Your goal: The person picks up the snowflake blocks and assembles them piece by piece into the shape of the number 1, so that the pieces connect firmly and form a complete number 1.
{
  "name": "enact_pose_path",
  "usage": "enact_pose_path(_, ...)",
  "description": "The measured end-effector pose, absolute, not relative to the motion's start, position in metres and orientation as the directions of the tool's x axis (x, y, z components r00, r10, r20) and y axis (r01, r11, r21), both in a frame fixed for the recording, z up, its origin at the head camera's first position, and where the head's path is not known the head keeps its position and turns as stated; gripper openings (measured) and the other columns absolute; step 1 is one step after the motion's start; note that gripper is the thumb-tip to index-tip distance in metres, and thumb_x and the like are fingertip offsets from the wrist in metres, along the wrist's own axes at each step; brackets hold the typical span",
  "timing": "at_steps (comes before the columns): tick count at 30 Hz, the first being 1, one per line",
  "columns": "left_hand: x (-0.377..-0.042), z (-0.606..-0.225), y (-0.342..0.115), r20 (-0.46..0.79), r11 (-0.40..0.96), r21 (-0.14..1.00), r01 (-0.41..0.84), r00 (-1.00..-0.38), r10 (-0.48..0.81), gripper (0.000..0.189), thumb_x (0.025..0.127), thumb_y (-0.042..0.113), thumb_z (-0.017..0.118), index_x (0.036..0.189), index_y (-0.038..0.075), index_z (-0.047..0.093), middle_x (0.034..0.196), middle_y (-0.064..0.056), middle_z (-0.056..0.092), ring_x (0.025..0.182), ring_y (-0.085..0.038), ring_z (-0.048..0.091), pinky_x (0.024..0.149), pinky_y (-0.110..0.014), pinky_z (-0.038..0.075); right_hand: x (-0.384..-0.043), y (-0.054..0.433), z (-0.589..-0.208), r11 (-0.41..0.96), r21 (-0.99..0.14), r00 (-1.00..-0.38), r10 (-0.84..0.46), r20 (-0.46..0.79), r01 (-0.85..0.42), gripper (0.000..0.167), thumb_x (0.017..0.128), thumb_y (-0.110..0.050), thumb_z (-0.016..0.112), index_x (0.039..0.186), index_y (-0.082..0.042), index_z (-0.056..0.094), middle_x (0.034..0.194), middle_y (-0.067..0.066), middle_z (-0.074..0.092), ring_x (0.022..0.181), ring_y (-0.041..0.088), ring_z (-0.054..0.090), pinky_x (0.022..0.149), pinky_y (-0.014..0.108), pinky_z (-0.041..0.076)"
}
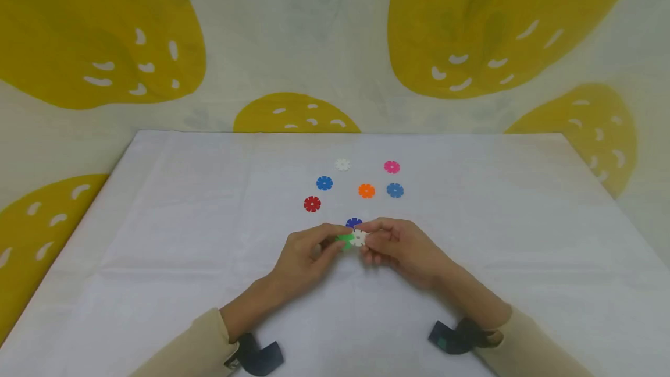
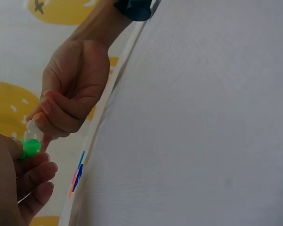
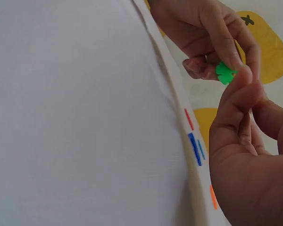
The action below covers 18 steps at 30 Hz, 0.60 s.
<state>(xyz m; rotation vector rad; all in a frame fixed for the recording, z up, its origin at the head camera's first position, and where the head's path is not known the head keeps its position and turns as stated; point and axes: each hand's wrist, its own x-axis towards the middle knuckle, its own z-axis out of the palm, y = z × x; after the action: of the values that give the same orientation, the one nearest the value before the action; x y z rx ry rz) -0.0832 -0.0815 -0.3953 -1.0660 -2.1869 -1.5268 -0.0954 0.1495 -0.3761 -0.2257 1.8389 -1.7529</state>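
Note:
Above the table, my left hand (image 1: 309, 252) pinches a green notched disc (image 1: 345, 239) between thumb and fingers. My right hand (image 1: 405, 249) pinches a white notched disc (image 1: 359, 238), which meets the green one edge to edge in the head view. In the left wrist view the green disc (image 2: 31, 148) sits against the white disc (image 2: 34, 131) at an angle. The right wrist view shows the green disc (image 3: 225, 73) by the right fingertips, which hide the white one. A dark blue disc (image 1: 353, 222) lies just beyond the hands, partly covered by them.
Farther back on the white-covered table (image 1: 183, 220) lie a red disc (image 1: 312, 204), a blue disc (image 1: 324, 183), a white disc (image 1: 342, 164), an orange disc (image 1: 366, 191), a lighter blue disc (image 1: 395, 190) and a pink disc (image 1: 392, 167). A lemon-patterned cloth (image 1: 293, 45) hangs behind.

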Motion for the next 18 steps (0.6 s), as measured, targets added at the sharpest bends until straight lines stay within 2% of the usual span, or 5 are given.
enact_pose_path(6,-0.08,-0.384,-0.082,0.61,0.172,0.689,0.704,-0.691,0.389,0.036,0.083,-0.01,0.066,0.116,0.003,0.061,0.095,-0.006,0.069,0.072,-0.012,0.06,0.068,-0.024,0.052,-0.096,0.149,-0.367,0.092,-0.968,-0.834,-0.493,-0.247,0.232,0.038,0.093,-0.015,0.063,0.127,0.002,0.057,0.097,0.023,0.067,0.086,0.03,0.066,0.079,0.028,0.053)
enact_pose_path(10,-0.08,-0.382,-0.083,0.619,0.166,0.687,0.707,-0.69,0.376,0.04,0.079,-0.009,0.071,0.116,0.002,0.06,0.1,-0.008,0.068,0.076,-0.014,0.061,0.07,-0.028,0.054,-0.096,0.143,-0.365,0.116,-0.973,-0.837,-0.496,-0.23,0.199,0.038,0.093,-0.017,0.064,0.126,0.001,0.058,0.096,0.02,0.068,0.087,0.03,0.066,0.079,0.028,0.053)
enact_pose_path(13,-0.079,-0.382,-0.084,0.594,0.175,0.715,0.677,-0.72,0.36,0.042,0.079,-0.003,0.075,0.117,0.003,0.06,0.103,-0.008,0.067,0.082,-0.015,0.063,0.073,-0.03,0.054,-0.096,0.138,-0.361,0.141,-0.972,-0.844,-0.482,-0.235,0.189,0.039,0.092,-0.02,0.066,0.126,-0.003,0.059,0.095,0.016,0.069,0.089,0.03,0.066,0.079,0.028,0.053)
enact_pose_path(18,-0.078,-0.382,-0.084,0.502,0.183,0.799,0.573,-0.803,0.321,0.041,0.079,0.004,0.075,0.118,0.004,0.061,0.108,-0.006,0.066,0.089,-0.016,0.063,0.078,-0.031,0.054,-0.096,0.132,-0.358,0.175,-0.971,-0.865,-0.448,-0.225,0.161,0.037,0.09,-0.022,0.067,0.123,-0.007,0.062,0.094,0.013,0.07,0.088,0.029,0.067,0.079,0.029,0.054)
